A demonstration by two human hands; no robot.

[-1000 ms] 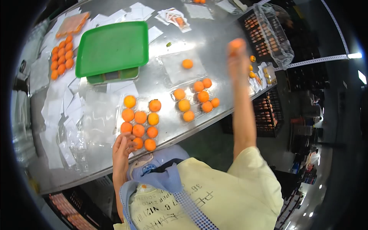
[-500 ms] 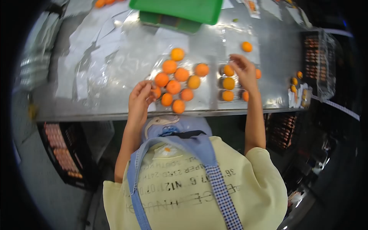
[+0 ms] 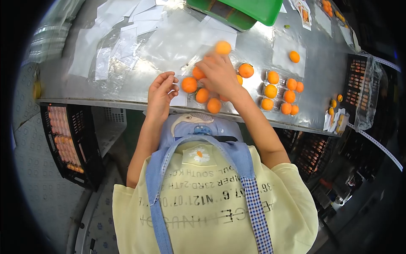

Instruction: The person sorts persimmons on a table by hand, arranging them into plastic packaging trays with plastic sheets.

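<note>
My right hand [image 3: 218, 72] reaches over a loose group of oranges and is curled round an orange [image 3: 198, 73] on its left side. It hides part of the group. My left hand [image 3: 163, 91] hovers near the table edge, fingers loosely bent and apart, with nothing visible in it. Beside it lies another orange [image 3: 189, 84]. A darker orange [image 3: 246, 70] sits just right of my right hand. Further right, a clear plastic tray [image 3: 279, 94] holds oranges in rows.
A green crate [image 3: 253, 12] stands at the back of the metal table [image 3: 148, 55]. White papers [image 3: 127, 38] lie at the left. A single orange [image 3: 294, 56] rests on a sheet behind the tray. Black crates [image 3: 69, 144] flank the table.
My right hand has moved left from the tray to the loose oranges. The left hand has come away from the orange at its fingertips. The whole view has shifted and turned.
</note>
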